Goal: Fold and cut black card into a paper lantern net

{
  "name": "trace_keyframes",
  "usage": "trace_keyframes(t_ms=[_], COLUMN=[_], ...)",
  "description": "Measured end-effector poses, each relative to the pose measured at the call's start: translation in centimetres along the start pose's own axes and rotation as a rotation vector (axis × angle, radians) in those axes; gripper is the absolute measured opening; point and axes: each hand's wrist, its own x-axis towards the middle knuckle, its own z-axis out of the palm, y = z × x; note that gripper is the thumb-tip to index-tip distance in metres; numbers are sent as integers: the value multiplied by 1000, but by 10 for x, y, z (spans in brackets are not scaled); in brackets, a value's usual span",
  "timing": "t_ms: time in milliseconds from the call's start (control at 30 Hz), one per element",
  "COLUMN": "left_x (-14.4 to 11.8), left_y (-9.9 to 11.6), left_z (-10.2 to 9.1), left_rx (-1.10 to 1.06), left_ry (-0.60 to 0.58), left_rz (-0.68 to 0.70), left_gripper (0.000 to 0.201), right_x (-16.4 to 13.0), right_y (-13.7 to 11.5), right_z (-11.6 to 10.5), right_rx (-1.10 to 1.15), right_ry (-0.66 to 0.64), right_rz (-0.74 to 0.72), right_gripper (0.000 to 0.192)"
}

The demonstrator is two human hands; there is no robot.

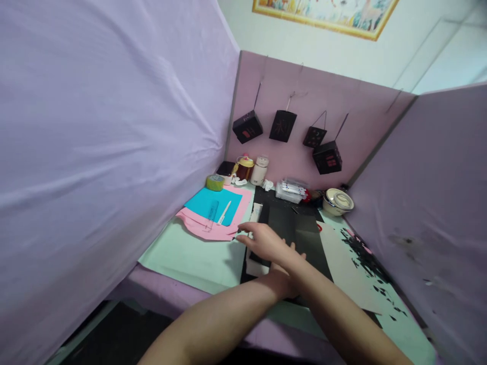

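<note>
My right hand (263,242) reaches left across a black paper sheet (294,228), palm down, fingers stretched out. Its fingertips are at the sheet's left edge, close to the pink paper (196,224) and a small white piece there. Whether they pinch anything is unclear. My left hand (283,285) lies under my right wrist on the near part of the black sheet and is mostly hidden. A white strip (255,210) lies along the sheet's left side.
Blue paper (207,199) on the pink sheet carries a clear ruler (212,213) and a white pen-like tool (224,213). A tape roll (215,182), jars (259,170), a pen box (291,191) and a tin (338,201) line the back. Black scraps (365,258) lie right. Black lanterns (247,126) hang above.
</note>
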Motion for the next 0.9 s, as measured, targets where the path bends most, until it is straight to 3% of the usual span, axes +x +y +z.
trace_keyframes(t_ms=[133, 233, 300, 367, 500, 600, 733, 900], left_x=[5, 9, 12, 15, 18, 19, 17, 16], left_y=[0, 4, 7, 8, 7, 6, 7, 8], left_z=[1, 0, -3, -7, -8, -5, -4, -6], left_rx=[-1, 20, 35, 33, 44, 58, 47, 26], left_ry=[-60, -48, -43, -41, -48, -53, -38, -45], left_rz=[26, -5, -21, -15, -2, 1, -1, 2], left_gripper=[59, 61, 73, 82, 82, 82, 81, 82], right_x=[-8, -21, -28, -38, -68, -94, -113, -111], right_y=[-1, 25, 60, 106, 208, 271, 326, 359], right_z=[8, -4, -22, -50, -113, -142, -143, -128], right_rx=[23, 1, -48, -156, -285, -359, -392, -351], right_ry=[-12, 85, 141, 215, 274, 252, 197, 248], right_rz=[-30, 29, 134, 360, 684, 899, 1066, 1107], right_gripper=[35, 32, 29, 25, 25, 25, 28, 26])
